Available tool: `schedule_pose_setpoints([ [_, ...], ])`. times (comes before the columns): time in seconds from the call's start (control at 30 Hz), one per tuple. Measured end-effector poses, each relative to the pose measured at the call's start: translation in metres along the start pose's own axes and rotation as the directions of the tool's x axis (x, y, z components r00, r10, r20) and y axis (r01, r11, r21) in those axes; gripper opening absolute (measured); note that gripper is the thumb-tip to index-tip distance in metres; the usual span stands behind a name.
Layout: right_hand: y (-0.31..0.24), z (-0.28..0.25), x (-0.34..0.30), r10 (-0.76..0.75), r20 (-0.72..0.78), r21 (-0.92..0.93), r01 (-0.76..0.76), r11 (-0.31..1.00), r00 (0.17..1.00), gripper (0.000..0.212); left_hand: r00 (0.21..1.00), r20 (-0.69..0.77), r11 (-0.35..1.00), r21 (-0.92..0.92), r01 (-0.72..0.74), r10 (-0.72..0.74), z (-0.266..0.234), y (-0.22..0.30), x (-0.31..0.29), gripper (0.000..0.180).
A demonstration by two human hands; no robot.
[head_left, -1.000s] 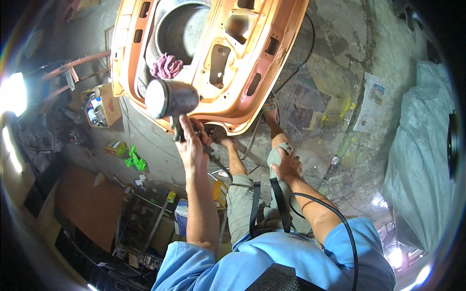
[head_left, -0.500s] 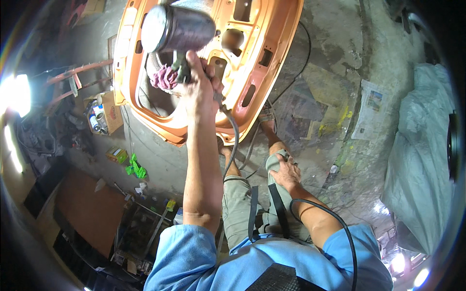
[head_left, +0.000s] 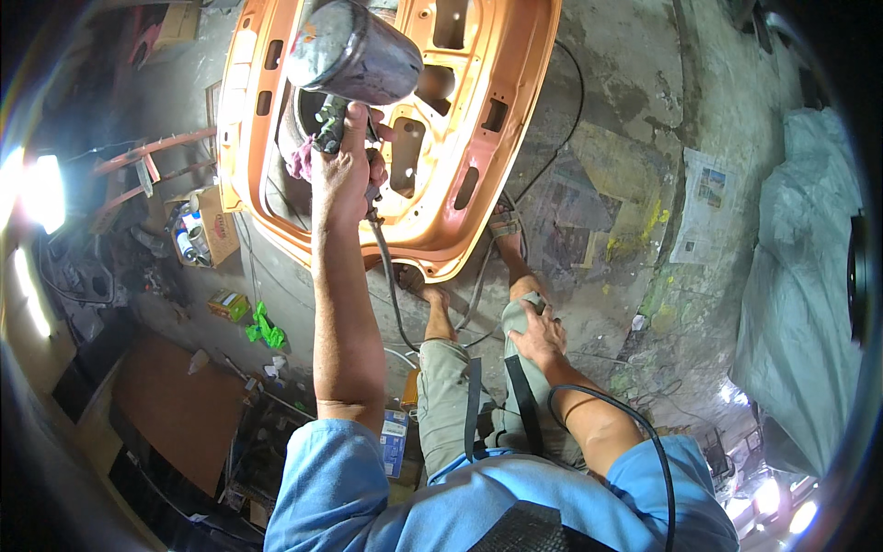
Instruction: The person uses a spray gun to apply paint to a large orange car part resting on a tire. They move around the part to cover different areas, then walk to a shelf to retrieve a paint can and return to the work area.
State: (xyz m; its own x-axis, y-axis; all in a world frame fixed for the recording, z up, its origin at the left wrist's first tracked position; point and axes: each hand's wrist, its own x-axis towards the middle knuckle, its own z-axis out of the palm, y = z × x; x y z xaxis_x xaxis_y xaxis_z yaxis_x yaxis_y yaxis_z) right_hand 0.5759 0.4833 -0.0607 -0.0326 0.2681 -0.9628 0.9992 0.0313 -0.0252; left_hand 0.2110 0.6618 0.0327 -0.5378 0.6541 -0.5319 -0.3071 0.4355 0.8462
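My left hand (head_left: 344,175) is closed round the handle of a spray gun (head_left: 331,121), its arm stretched far forward. A dull metal paint cup (head_left: 357,53) tops the gun, tilted over the orange car body panel (head_left: 467,221). Pinkish cloth (head_left: 302,160) shows beside the gun. From below the hand an air hose (head_left: 386,262) hangs toward the floor. The panel has several cut-out openings, and the cup and hand hide part of it. My right hand (head_left: 541,333) lies on my right knee with fingers spread, holding nothing.
Left of the panel are a reddish stand (head_left: 156,147) and a cardboard box (head_left: 217,230) of cans. Nearer lie a green plastic bag (head_left: 265,327) and a blue box (head_left: 394,443). A dark cable (head_left: 579,92) curves right of the panel; a greyish cover (head_left: 796,294) drapes the far right.
My left arm has swung left, and the spray gun's cup now tips at a different angle. The panel sits slightly further left in view. My right hand stays on the knee.
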Motion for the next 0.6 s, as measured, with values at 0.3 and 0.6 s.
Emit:
schedule_pose_setpoints([
  [0.3,-0.002,0.002,0.003,0.008,-0.031,0.038,-0.007,0.999,0.999,0.08,0.99,-0.12,0.994,-0.073,-0.087,0.078,0.011,0.006,0.054,0.047],
  [0.6,-0.007,0.008,0.003,0.005,-0.024,-0.015,-0.005,1.0,1.0,0.078,0.978,-0.013,0.964,-0.168,0.204,-0.209,-0.031,-0.015,-0.013,0.044],
])
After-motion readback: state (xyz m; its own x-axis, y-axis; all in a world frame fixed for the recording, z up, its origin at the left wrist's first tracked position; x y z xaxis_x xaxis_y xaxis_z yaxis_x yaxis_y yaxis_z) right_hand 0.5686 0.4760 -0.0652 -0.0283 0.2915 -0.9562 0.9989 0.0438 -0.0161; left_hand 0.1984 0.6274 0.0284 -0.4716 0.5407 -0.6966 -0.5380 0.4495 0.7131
